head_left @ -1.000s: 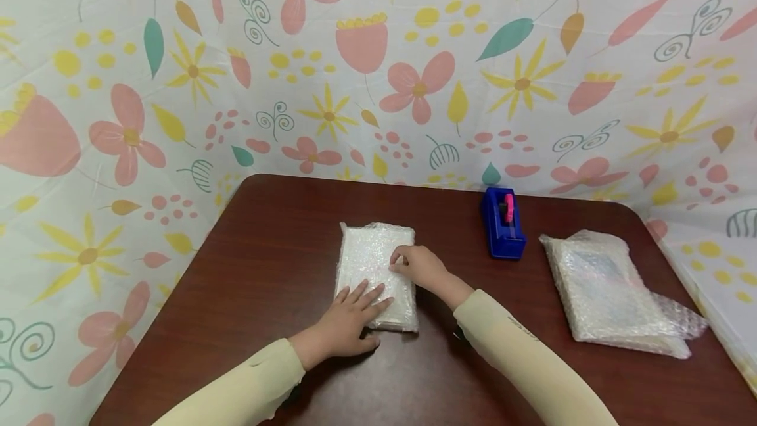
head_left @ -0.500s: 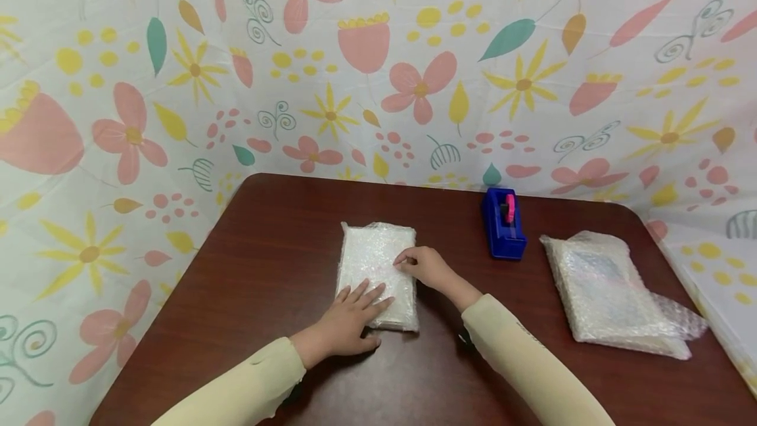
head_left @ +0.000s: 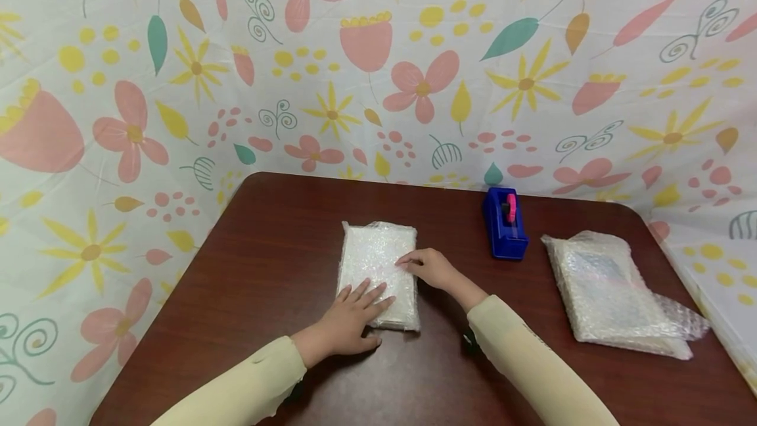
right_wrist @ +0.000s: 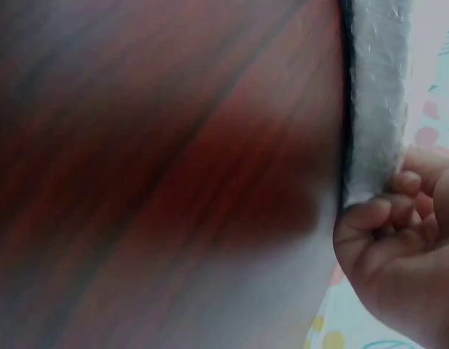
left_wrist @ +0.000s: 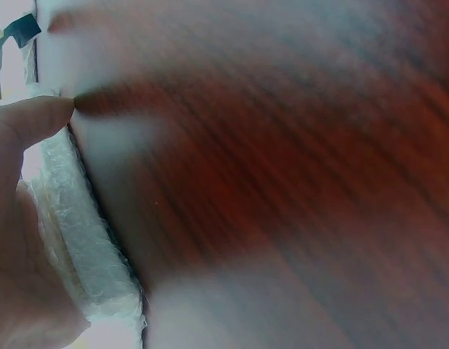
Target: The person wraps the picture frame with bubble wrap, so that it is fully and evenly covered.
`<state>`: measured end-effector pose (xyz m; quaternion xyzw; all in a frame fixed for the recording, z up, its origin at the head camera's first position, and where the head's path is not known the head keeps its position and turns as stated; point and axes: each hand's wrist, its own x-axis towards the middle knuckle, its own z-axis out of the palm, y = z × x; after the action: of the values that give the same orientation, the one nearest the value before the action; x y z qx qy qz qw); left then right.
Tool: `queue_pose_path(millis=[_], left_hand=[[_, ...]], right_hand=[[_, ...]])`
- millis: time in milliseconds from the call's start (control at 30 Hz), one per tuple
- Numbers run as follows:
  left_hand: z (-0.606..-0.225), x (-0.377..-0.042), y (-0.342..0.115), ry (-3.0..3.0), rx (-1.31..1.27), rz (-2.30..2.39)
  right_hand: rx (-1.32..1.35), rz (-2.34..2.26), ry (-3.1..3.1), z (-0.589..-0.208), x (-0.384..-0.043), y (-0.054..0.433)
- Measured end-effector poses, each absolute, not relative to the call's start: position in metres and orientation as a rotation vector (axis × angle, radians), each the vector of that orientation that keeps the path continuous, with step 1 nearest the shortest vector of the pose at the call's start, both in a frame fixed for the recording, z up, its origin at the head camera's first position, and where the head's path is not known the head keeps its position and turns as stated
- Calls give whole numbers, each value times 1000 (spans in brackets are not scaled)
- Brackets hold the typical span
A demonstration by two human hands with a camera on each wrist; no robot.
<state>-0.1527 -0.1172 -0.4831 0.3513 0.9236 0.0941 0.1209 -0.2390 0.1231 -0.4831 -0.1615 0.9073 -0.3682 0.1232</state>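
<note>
A flat rectangular package in bubble wrap [head_left: 372, 252] lies on the table. My left hand [head_left: 349, 324] rests on its lower left part, fingers spread and straight. In the left wrist view, that hand [left_wrist: 25, 240] lies beside the wrap's edge [left_wrist: 83, 225]. At the package's right edge, the fingers of my right hand [head_left: 434, 271] touch the top face, index finger and thumb close together. The right wrist view has this hand [right_wrist: 406, 247] with its fingers curled near the wrap's side [right_wrist: 377, 94]. Whether the fingertips pinch anything cannot be told.
A blue tape dispenser [head_left: 505, 225] with a pink core stands at the back right. Further right lies a stack of bubble-wrapped items [head_left: 612, 294] with a loose flap. The brown table [head_left: 254, 268] meets a flower-patterned cloth [head_left: 213, 71] behind and at the sides.
My right hand has slid slightly right across the package, toward its right edge, and its index finger has straightened somewhat. The left hand and the package have stayed in place.
</note>
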Motion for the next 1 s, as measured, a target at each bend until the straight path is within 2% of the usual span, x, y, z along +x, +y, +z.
queue_pose_path(millis=[267,600,733,1000], left_hand=[[-484,-153,-116,2691,1035,276],[-487,-152,-118,2723,1032,350],[-487,-152,-118,2730,1052,348],[-483,-149,-116,2778,1090,193]], right_hand=[[-506,-1139,2559,-483,-236,132],[-267,-1284,2473,-485,-229,125],[-205,-1306,2482,-484,-219,124],[-262,-1103,2682,-474,-185,116]])
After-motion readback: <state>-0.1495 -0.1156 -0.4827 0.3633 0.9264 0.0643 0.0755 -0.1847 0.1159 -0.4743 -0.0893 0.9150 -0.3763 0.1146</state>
